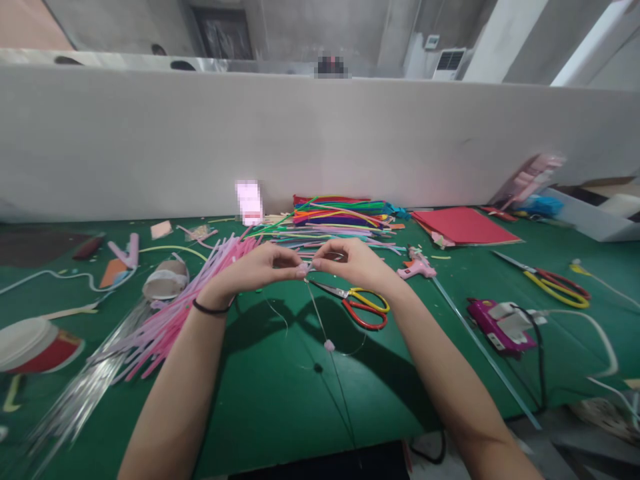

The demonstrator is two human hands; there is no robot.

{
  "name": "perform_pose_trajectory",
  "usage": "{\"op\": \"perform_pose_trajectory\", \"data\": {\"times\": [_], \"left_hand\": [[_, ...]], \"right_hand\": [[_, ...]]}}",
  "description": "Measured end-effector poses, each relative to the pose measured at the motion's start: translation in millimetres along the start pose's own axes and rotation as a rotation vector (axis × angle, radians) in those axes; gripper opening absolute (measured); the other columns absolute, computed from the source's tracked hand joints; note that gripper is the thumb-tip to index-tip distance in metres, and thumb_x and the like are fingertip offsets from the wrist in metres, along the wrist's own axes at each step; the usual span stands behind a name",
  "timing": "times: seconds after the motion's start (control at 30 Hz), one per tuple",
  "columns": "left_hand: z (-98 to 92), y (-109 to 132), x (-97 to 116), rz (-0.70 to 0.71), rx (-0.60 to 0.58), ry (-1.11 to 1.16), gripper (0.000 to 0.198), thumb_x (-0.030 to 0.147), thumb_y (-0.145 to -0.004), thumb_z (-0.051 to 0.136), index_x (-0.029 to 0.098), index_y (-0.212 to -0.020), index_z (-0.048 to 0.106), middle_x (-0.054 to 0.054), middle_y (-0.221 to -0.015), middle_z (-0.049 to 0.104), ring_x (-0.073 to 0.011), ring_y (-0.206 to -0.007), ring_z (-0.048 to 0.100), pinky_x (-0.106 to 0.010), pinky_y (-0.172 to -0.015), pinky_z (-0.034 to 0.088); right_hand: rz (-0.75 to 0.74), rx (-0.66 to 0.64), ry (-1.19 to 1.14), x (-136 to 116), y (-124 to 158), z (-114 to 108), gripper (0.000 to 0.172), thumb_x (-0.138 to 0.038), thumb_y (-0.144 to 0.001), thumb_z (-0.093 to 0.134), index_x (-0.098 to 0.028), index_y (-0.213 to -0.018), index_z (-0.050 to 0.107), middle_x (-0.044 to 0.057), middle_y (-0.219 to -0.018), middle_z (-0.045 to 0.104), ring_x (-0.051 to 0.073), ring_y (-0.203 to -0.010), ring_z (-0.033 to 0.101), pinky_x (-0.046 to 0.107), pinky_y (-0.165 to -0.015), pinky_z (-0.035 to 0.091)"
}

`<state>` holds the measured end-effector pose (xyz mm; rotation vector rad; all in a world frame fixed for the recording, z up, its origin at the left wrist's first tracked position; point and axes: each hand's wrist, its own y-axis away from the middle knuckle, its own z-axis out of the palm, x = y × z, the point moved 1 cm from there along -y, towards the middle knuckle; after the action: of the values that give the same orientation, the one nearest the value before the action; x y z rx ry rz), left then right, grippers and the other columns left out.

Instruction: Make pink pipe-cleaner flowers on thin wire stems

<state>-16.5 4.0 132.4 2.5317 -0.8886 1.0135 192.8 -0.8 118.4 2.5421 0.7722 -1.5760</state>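
Both hands meet above the green table (280, 400). My left hand (260, 267) and my right hand (350, 262) each pinch the top of a thin wire (320, 320) that hangs down toward me. A small pale pink bead (329, 345) sits on the wire lower down. A dark band circles my left wrist. Just under my right hand lie scissors with red and yellow handles (363, 307). A bundle of pink sticks (185, 307) fans out to the left of my left forearm.
A heap of coloured pipe cleaners (340, 213) lies behind the hands, with red sheets (465, 225) to its right. A pink glue gun (417, 267), a second pair of scissors (550, 280), a purple device with cable (500, 323), tape roll (167, 279) and red-white cup (35, 347) lie about.
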Motion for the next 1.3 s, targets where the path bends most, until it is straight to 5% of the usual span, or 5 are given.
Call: {"op": "perform_pose_trajectory", "data": {"times": [0.17,1.0,1.3], "left_hand": [[-6.0,7.6,-0.4,0.024,-0.065,0.020,0.034,0.048,-0.084,0.059,0.019,-0.099,0.070,-0.003,-0.093,0.071,-0.0174,-0.087,0.063,-0.026,-0.075,0.047],[-2.3,0.4,-7.0,-0.009,0.005,-0.026,0.032,0.048,-0.081,0.061,0.017,-0.077,0.064,0.001,-0.066,0.057,-0.0116,-0.060,0.050,-0.022,-0.053,0.035],[-1.5,2.0,-4.9,0.031,0.001,0.062,0.031,0.047,-0.083,0.060,0.018,-0.091,0.066,-0.002,-0.082,0.068,-0.0144,-0.073,0.060,-0.025,-0.063,0.044]], "right_hand": [[0.027,-0.027,-0.018,-4.0,1.7,-2.4,0.009,-0.027,-0.081,0.065,-0.018,-0.080,0.067,0.003,-0.086,0.070,0.016,-0.080,0.064,0.031,-0.075,0.050],[0.009,-0.016,0.070,-6.4,1.8,2.1,0.015,-0.034,-0.081,0.068,-0.018,-0.082,0.069,0.003,-0.083,0.070,0.014,-0.076,0.062,0.027,-0.066,0.047],[0.044,-0.025,0.036,-6.1,0.8,1.4,0.025,-0.042,-0.078,0.069,-0.017,-0.075,0.069,0.003,-0.074,0.069,0.015,-0.069,0.062,0.027,-0.061,0.047]]}}
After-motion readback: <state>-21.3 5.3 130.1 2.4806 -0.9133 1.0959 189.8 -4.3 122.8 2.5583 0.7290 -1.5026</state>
